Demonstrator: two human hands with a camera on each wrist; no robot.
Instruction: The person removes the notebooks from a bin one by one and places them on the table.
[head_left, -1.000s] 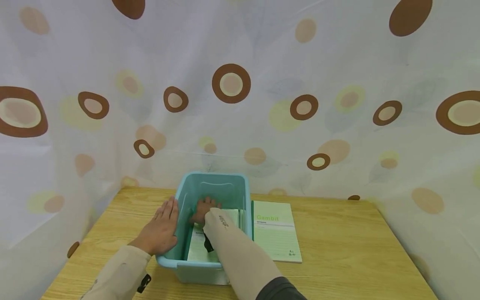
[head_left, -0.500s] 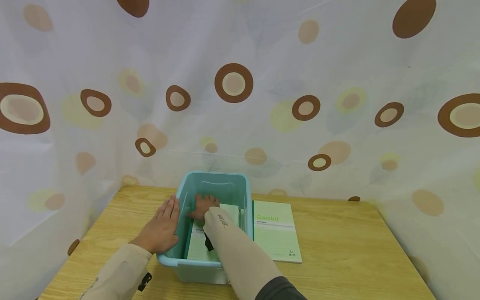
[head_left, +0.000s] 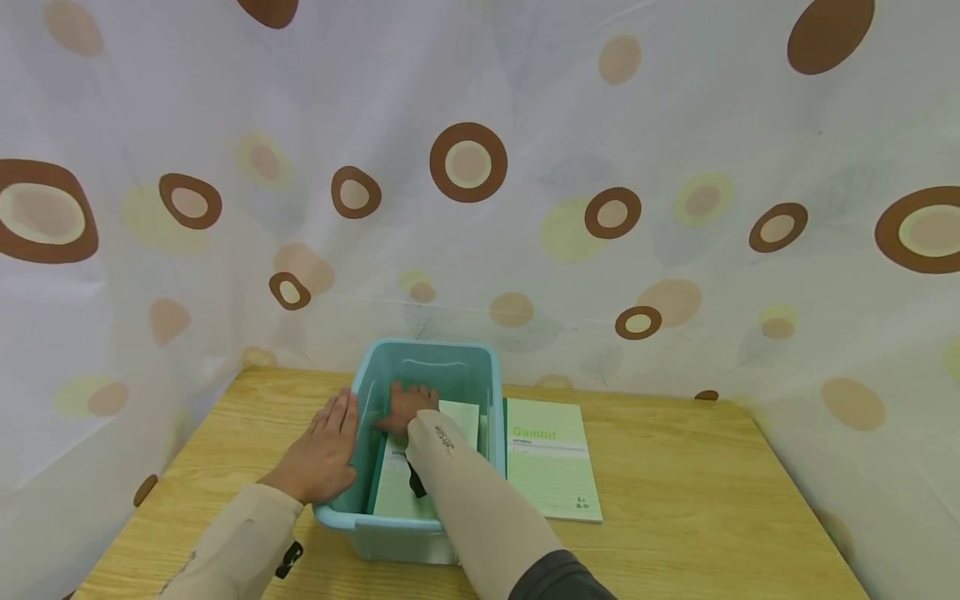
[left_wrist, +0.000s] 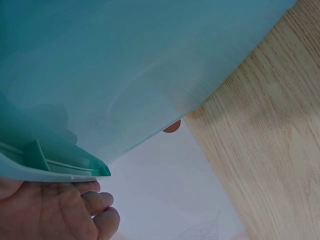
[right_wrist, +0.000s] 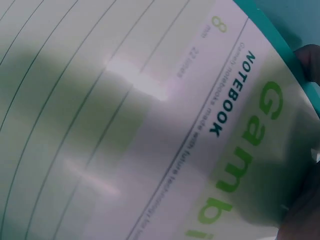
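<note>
A light blue plastic bin (head_left: pixel 420 542) stands on the wooden table, with a pale green notebook (head_left: pixel 401 492) inside it. My right hand (head_left: pixel 407 407) reaches into the bin and grips the notebook near its far end. In the right wrist view, a finger (right_wrist: pixel 310 62) lies at the green spine, beside the printed cover (right_wrist: pixel 150 125). Part of this hand is out of that view. My left hand (head_left: pixel 322 454) rests against the bin's left rim with fingers straight and together; the left wrist view shows its fingers (left_wrist: pixel 97 207) along the rim.
Another pale green notebook (head_left: pixel 551 458), marked "Gambit", lies flat on the table just right of the bin. A further notebook edge (head_left: pixel 483 437) shows along the bin's right inner wall. Behind the wooden table (head_left: pixel 690 492) hangs a white patterned curtain (head_left: pixel 525 275).
The notebook under my right hand has shifted slightly toward the bin's far end, its far edge now higher in view. My right hand has moved slightly with it; the left hand stays at the rim.
</note>
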